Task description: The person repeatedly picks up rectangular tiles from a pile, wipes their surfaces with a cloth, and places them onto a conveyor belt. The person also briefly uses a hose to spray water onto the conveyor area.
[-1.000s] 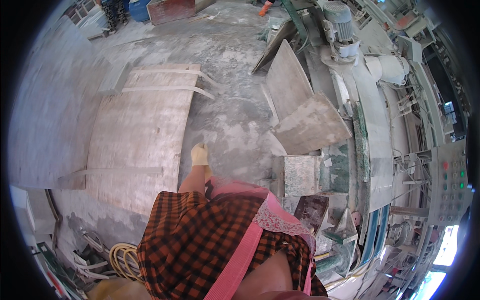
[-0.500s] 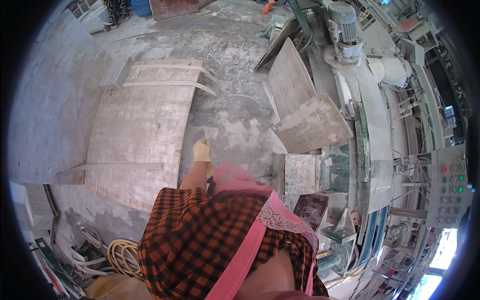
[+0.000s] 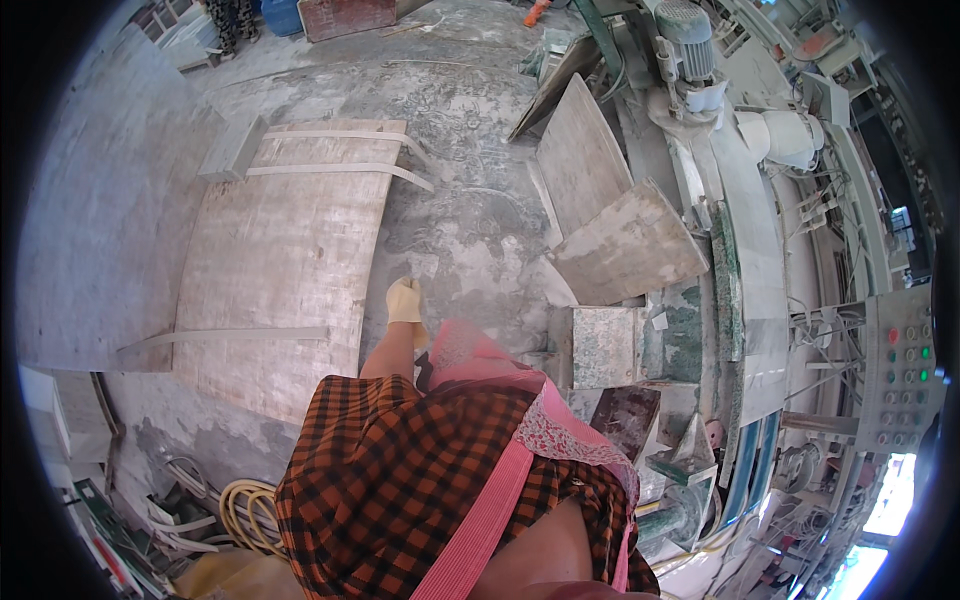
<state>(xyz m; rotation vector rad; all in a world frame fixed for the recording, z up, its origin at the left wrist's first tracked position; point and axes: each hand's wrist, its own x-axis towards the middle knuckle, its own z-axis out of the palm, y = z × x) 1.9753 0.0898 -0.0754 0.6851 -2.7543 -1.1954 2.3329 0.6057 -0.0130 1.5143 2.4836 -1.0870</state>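
Note:
My left hand (image 3: 404,302), in a cream glove, hangs low in front of me, over the grey floor beside a large pale board (image 3: 270,260). Its fingers are foreshortened, so their pose does not show, and I can make out nothing held. Bare forearm shows between the glove and an orange-and-black checked sleeve (image 3: 350,410). A second scrap of cream glove (image 3: 420,336) peeks out by that wrist; which hand it belongs to is unclear. My right hand cannot be made out. A pink apron (image 3: 465,355) with a lace edge covers my front.
White straps (image 3: 330,170) and a grey block lie on the pale board; a taller panel (image 3: 100,220) stands left. At right, slabs (image 3: 630,245) lean against machinery with a motor (image 3: 685,45) and a button panel (image 3: 905,370). A coiled yellow hose (image 3: 250,515) lies lower left.
The view has shifted very slightly. My left hand stays in the same place, and nothing has been taken hold of or let go.

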